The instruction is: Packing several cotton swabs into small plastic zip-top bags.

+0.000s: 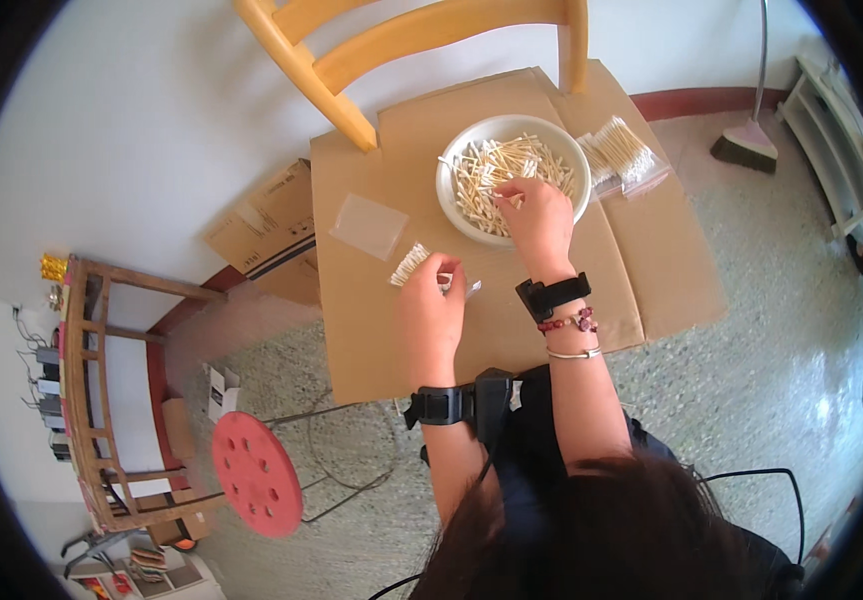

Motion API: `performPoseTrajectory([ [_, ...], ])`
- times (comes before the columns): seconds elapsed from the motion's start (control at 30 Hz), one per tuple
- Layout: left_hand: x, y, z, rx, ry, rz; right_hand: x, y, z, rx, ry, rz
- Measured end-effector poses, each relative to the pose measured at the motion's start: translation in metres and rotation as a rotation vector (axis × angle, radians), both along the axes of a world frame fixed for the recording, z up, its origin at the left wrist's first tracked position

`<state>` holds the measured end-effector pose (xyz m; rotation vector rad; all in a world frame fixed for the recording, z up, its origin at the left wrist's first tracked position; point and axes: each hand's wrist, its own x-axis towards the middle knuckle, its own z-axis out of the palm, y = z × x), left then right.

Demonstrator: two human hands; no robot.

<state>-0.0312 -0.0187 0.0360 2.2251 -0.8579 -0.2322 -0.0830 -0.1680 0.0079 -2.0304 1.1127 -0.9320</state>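
My left hand [431,305] is closed around a bundle of cotton swabs [409,262], whose white tips stick out past the fingers. A bit of clear plastic [473,288] shows at the hand's right side; how far it wraps the bundle is hidden. Over a round white bowl [443,190] heaped with loose cotton swabs [511,160], my right hand [541,222] has its fingers pinched together at the pile, apparently on swabs. An empty-looking clear plastic bag [369,227] lies flat to the left. Filled bags of cotton swabs [623,155] rest right of the bowl.
Brown cardboard [381,345] covers the work surface, with a yellow wooden chair back [441,45] at its far side. A red round stool [256,472] stands lower left, near a wooden frame [96,390]. Cardboard boxes [266,225] and a broom [746,148] are by the wall.
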Motion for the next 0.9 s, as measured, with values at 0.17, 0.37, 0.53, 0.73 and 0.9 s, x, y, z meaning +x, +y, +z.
performPoseTrajectory([
  [0.17,-0.012,-0.02,0.0,-0.101,0.01,0.013,0.004,-0.005,-0.013,0.0,0.198,0.003],
  [0.37,-0.016,-0.033,-0.01,-0.275,0.078,0.006,0.001,-0.003,-0.01,-0.008,0.221,0.032],
  [0.53,-0.01,-0.031,-0.008,-0.374,0.149,0.051,-0.01,0.004,0.01,0.245,-0.319,0.062],
  [0.73,-0.012,-0.034,0.004,-0.67,0.464,0.069,-0.017,0.026,0.043,0.974,-1.094,0.364],
  [0.9,-0.019,-0.032,0.021,-0.89,0.609,0.022,-0.023,0.031,0.049,1.004,-0.992,0.52],
])
